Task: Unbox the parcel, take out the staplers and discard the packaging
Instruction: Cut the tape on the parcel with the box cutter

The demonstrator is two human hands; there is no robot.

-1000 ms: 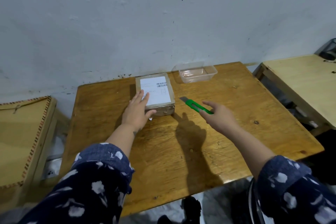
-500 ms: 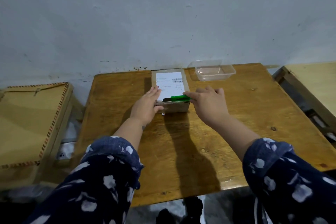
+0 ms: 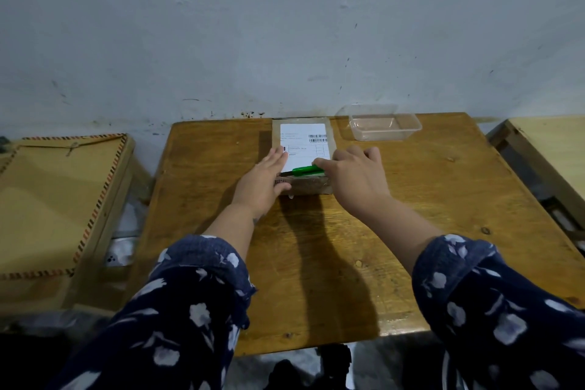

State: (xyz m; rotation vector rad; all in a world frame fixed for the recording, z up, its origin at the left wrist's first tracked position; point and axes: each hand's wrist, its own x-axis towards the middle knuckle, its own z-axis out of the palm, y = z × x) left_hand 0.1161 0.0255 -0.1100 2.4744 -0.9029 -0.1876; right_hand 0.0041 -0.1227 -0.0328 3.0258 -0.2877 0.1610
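We're looking at a pale grey-blue wall (image 3: 285,25), scuffed and speckled with dark marks. Against it stands a worn wooden table (image 3: 427,215), its far edge touching the wall. Off its left edge we see a lower tan surface with a striped border (image 3: 57,199); off its right edge, a paler wooden table (image 3: 557,149).

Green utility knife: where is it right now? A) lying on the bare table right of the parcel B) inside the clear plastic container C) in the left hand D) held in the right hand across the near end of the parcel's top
D: the right hand holds the green utility knife over the near end of the parcel, while the left hand lies flat on the parcel.
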